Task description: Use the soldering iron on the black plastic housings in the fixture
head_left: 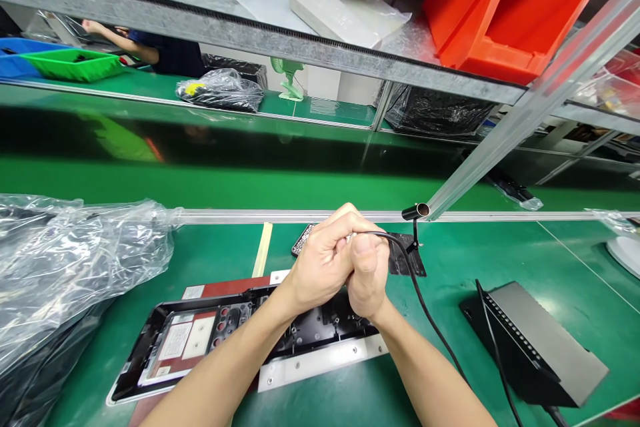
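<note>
Above the work table my two hands meet, fingers closed round the end of a black cable point(419, 287). My left hand point(320, 260) pinches at the tip, which its fingers mostly hide. Pressed against it, my right hand point(369, 275) is curled with the thumb up, and the cable runs over it and down to the right. Below them lies a long black plastic housing point(313, 333), open side up, on a red-brown fixture board point(235, 287) with a white strip point(320, 363) along the near edge. My forearms cover part of the housing.
A dark box-like device point(537, 340) with a cable stands at the right. Clear plastic wrap point(75, 267) covers the left side. A metal post point(510, 113) and a shelf point(225, 33) with a red bin point(510, 13) rise ahead. Another person's arm point(123, 45) shows far left.
</note>
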